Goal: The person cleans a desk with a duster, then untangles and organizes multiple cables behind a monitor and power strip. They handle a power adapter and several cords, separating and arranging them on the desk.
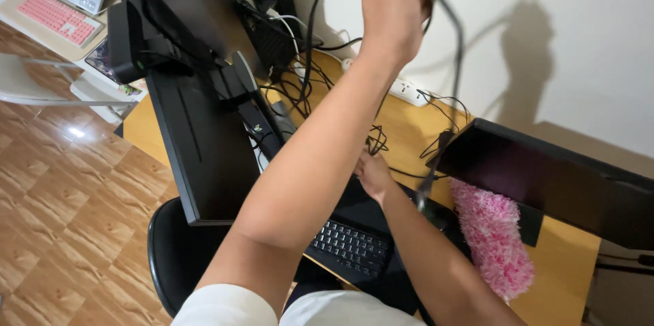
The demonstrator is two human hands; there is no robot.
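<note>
Left hand [395, 2] raised, fist clamped on black cables [310, 33]; right hand [373, 175] low over the desk [402, 128] middle, grip unclear, beside keyboard [351, 244]

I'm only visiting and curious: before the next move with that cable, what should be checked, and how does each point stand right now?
1. Grip on the black cable: ok; the left hand is closed around it, raised high.
2. Cable free of the wire tangle on the desk: cannot tell.
3. Cable unplugged from the white power strip: cannot tell.
4. Right hand steadying something: cannot tell; it sits low behind the keyboard, fingers hidden.
5. Pink duster clear of the cable: not ok; the cable hangs close beside it.
</note>
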